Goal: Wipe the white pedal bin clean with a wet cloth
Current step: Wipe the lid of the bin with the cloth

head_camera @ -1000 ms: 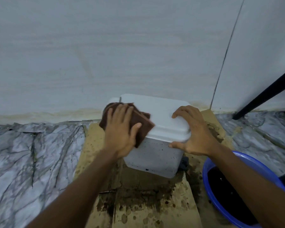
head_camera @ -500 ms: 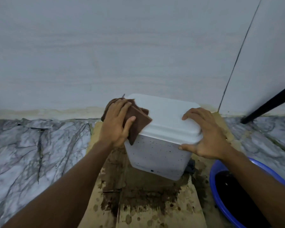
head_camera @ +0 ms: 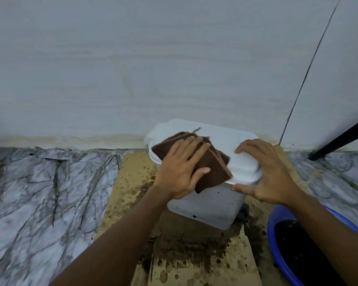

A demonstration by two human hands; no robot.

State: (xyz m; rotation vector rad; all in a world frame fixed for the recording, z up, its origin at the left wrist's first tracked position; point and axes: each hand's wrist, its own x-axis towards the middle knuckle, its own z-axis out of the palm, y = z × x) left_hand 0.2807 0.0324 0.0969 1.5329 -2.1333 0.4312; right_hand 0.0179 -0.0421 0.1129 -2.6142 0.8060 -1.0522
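Veined marble floor [head_camera: 50, 193], stained cardboard [head_camera: 132, 168] under white plastic pedal bin [head_camera: 211, 205], blue basin [head_camera: 270, 230] beside; left grip [head_camera: 180, 172] flat on brown cloth [head_camera: 213, 166], right grip [head_camera: 271, 178] clamps lid [head_camera: 225, 137]

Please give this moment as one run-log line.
phase: wiping | left hand: presses brown cloth on lid of white pedal bin | right hand: grips lid edge | blue basin: at right

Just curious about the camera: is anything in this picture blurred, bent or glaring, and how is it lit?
In the head view the light is dim and even, with no glare; the left hand and brown cloth look slightly blurred, the right hand and white pedal bin sharper; the wall seam leans, likely lens distortion.
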